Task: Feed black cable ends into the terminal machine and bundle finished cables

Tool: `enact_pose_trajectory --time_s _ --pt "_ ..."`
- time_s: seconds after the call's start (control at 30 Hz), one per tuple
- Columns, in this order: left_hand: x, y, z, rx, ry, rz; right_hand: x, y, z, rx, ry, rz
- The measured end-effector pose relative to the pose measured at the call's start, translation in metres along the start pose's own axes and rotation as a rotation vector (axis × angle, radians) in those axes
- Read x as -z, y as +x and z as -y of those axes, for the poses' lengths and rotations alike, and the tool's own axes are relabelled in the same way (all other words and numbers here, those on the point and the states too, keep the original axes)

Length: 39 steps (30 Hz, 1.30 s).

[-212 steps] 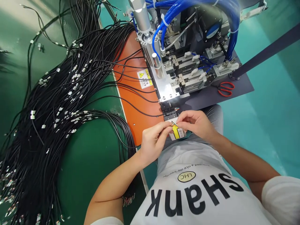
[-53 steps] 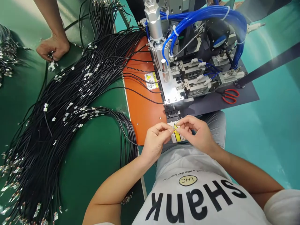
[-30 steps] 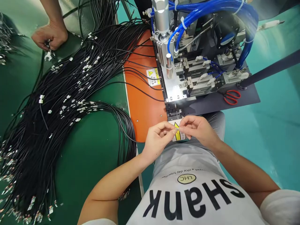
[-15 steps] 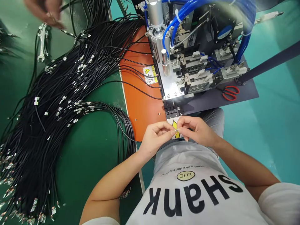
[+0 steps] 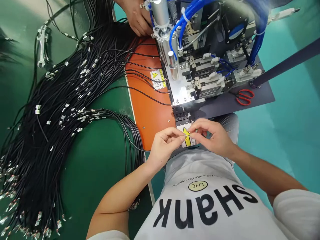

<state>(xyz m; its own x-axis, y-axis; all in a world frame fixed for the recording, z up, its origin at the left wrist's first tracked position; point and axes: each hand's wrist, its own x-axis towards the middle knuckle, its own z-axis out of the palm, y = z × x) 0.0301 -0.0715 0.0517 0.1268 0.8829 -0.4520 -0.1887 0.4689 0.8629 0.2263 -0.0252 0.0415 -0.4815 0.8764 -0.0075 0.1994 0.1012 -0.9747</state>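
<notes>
In front of my shirt, my left hand is closed in a pinch on the end of a black cable, which runs in from the bundle at the left and passes behind the hand. Facing it, my right hand pinches at the thin wire ends sticking out of the left fingertips. The wires are too small to make out clearly. Just beneath both hands lies a yellow warning label at the near end of the machine.
Heaped black cables with white tags cover the green table. Several cables cross the orange plate into the machine. Red-handled scissors lie right, a wrench far left. Another person's hand is at the machine's far end.
The other person's hand has moved right, from above the wrench to the far end of the machine. My right hand has shifted slightly up and its fingers have re-gripped at the wire ends.
</notes>
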Motion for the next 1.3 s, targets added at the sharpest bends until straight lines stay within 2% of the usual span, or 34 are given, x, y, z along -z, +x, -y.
enact_pose_trajectory --time_s 0.2,0.53,1.0,1.3 --pt "-0.001 0.002 0.000 -0.006 0.028 -0.008 -0.014 -0.005 -0.004 0.044 0.043 -0.106" --pt "-0.002 0.002 0.000 -0.013 0.068 -0.041 -0.017 -0.005 0.000 -0.062 0.076 -0.099" --pt "-0.009 -0.001 0.006 -0.079 0.036 -0.083 -0.024 -0.008 0.000 -0.215 0.288 -0.085" --pt "-0.009 0.000 0.010 -0.109 0.046 -0.074 -0.025 -0.009 -0.003 -0.151 0.183 -0.103"
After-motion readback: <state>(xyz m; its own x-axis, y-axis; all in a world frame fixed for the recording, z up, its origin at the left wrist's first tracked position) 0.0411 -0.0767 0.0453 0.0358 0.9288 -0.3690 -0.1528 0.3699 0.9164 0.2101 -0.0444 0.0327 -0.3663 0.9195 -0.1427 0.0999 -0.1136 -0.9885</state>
